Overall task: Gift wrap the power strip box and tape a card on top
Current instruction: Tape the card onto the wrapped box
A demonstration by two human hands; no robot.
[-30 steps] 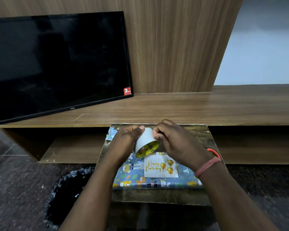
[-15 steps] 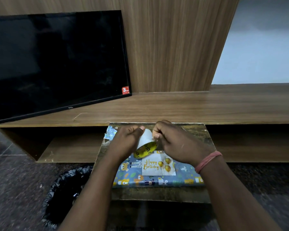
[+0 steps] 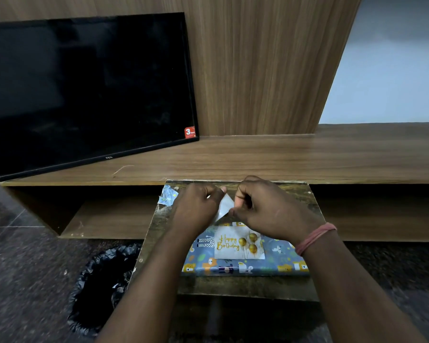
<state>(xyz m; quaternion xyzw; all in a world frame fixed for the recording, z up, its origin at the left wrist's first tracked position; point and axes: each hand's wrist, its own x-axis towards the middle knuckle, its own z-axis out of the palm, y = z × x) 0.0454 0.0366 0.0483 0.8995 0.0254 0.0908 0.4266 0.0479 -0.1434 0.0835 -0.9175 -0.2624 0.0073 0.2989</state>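
Wrapped box (image 3: 243, 267) lies flat on small table (image 3: 233, 285), card (image 3: 238, 245) on its top face. Above box's far edge, left hand (image 3: 196, 209) and right hand (image 3: 268, 211) both curled round tape roll (image 3: 224, 206), held between them. Paper scrap (image 3: 167, 198) at table's far left corner. Bin (image 3: 102, 288) on floor left of table. TV (image 3: 84, 90) on shelf behind

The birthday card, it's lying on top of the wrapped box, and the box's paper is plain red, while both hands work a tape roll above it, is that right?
Not quite. The head view shows the wrapped box in blue paper printed with cartoon animals, not plain red. The birthday card does lie on top, and the left hand and right hand do work the tape roll above it.
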